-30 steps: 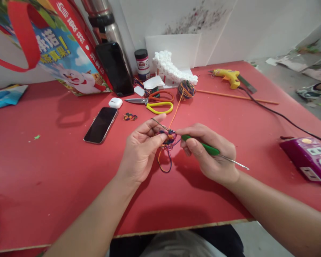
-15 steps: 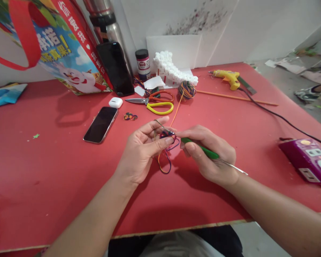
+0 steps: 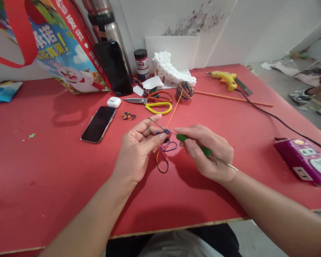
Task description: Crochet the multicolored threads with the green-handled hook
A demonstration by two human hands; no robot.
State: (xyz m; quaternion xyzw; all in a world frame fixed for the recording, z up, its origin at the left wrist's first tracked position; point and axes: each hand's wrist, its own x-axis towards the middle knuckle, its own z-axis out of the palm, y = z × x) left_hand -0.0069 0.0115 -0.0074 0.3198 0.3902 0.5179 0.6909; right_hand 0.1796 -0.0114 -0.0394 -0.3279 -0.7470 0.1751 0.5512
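Note:
Between the thumb and fingers of my left hand (image 3: pixel 135 153) is a small piece of dark multicoloured crochet (image 3: pixel 166 136). A strand of yarn passes over the raised left index finger. My right hand (image 3: pixel 210 151) grips a crochet hook (image 3: pixel 205 150) by its green handle; its metal tip meets the crochet piece, and the other metal end sticks out past the wrist. Loose purple and orange yarn loops (image 3: pixel 163 166) hang below the piece. An orange strand runs from it back to the multicoloured yarn ball (image 3: pixel 185 90).
Scissors (image 3: pixel 158 108), a phone (image 3: pixel 98 125), a white earbud case (image 3: pixel 114 102) and a scrap of crochet (image 3: pixel 128 116) lie beyond my left hand. A yellow glue gun (image 3: pixel 224 79) with a black cord and a purple power socket (image 3: pixel 305 160) are on the right. Behind stand a bag (image 3: pixel 77 76) and an upright black phone (image 3: pixel 115 67).
The right hand and hook have shifted slightly, the handle sitting lower beside the crochet piece. The strand over the left index finger stretches longer. The whole view has drifted a little.

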